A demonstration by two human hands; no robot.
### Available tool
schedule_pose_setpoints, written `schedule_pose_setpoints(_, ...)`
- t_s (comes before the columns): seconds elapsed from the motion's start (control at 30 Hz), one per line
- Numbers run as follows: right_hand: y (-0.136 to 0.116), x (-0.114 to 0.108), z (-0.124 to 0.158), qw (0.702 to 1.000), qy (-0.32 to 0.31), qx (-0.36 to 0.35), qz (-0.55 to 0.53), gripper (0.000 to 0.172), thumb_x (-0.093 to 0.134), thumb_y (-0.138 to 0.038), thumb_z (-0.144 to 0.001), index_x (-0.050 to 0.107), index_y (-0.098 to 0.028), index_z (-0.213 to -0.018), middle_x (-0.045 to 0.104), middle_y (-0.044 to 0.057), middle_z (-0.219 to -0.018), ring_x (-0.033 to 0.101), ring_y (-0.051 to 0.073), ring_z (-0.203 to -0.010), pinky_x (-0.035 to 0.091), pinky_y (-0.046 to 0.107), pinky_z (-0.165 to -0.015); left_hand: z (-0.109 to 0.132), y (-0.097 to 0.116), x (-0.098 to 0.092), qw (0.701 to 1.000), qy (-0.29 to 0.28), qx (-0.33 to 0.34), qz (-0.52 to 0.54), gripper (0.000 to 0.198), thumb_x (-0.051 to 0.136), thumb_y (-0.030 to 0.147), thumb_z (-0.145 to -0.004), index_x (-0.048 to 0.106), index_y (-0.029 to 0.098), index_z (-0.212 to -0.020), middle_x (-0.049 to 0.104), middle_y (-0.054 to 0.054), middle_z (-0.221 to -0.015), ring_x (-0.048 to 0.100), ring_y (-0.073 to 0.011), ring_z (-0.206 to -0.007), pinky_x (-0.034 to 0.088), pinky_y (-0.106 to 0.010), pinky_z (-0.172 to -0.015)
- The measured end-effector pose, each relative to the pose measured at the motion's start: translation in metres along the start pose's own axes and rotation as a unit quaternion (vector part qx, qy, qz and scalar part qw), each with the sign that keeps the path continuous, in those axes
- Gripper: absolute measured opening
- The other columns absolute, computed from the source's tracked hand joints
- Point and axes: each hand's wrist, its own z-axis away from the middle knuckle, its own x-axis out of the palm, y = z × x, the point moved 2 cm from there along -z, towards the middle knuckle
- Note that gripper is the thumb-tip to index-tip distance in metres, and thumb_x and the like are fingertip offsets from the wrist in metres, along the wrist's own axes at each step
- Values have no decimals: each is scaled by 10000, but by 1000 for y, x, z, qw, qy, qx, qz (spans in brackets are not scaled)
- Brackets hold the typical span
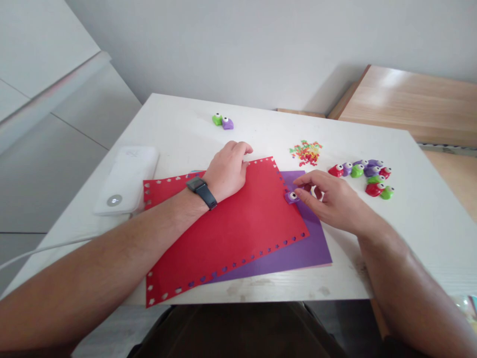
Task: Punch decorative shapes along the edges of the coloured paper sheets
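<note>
At the right edge of the red sheet (231, 223), the right hand (331, 201) pinches a small purple punch (292, 197) between thumb and fingertips, the fingers curled lightly around it and the rest of the hand resting low over the purple sheet (309, 246) underneath. The punch sits right on the sheet's border, where the row of cut-out shapes along the far edge ends at the corner. The left hand (227, 171) lies flat and half-closed on the far part of the red sheet, fingers bent at the far edge, gripping nothing but pinning the paper down; a dark watch (201, 191) sits on that wrist.

Judging by the holes, the far, left and near edges are already punched, while the right edge looks plain (so the border work seems well along, with this side now in hand). The next move would call for sliding the paper's edge fully into the punch's slot, keeping spacing even with the other rows, and pressing straight down while the left hand stops the sheet from shifting.

Further out on the table (410, 223), a cluster of punches (367, 176) in red, green and purple lies to the right, near a small heap of paper bits (307, 151). Two more punches (222, 121) sit at the far side, and a white device (126, 179) lies just beside the sheet's left edge.
</note>
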Motion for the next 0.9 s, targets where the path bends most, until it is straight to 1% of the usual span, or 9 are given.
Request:
schedule_pose_setpoints(0.43,0,1,0,1000,-14,10,-2,167,633,-342,-1025,738,-221,-1071,749,55,-1008,635,187,-810,485,345,-743,0,0,1,1000,15,-3,13,317,520,58,-920,609,192,-1193,649,-102,-1223,674,-226,-998,572,-442,-973)
schedule_pose_setpoints(0.63,1,0,0,1000,-3,4,3,200,615,-376,-1037,726,-210,-1043,741,62,-982,626,186,-781,483,352,-736,0,1,1,1000,24,9,4,296,522,92,-944,622,159,-1215,641,-124,-1216,664,-234,-990,566,-448,-976)
schedule_pose_setpoints(0.77,1,1,0,1000,-3,7,5,204,603,-369,-1042,727,-207,-1033,741,61,-978,616,178,-771,477,345,-733,0,7,-6,999,46,21,-12,258,520,138,-974,631,154,-1206,640,-130,-1212,649,-248,-1024,540,-469,-1017)
schedule_pose_setpoints(0.9,0,4,-1,1000,-4,23,-3,182,618,-354,-1028,730,-210,-1025,744,54,-980,618,173,-777,468,333,-724,2,20,-14,998,53,38,-2,230,495,169,-1005,625,158,-1195,654,-127,-1204,640,-255,-1072,523,-464,-1039)
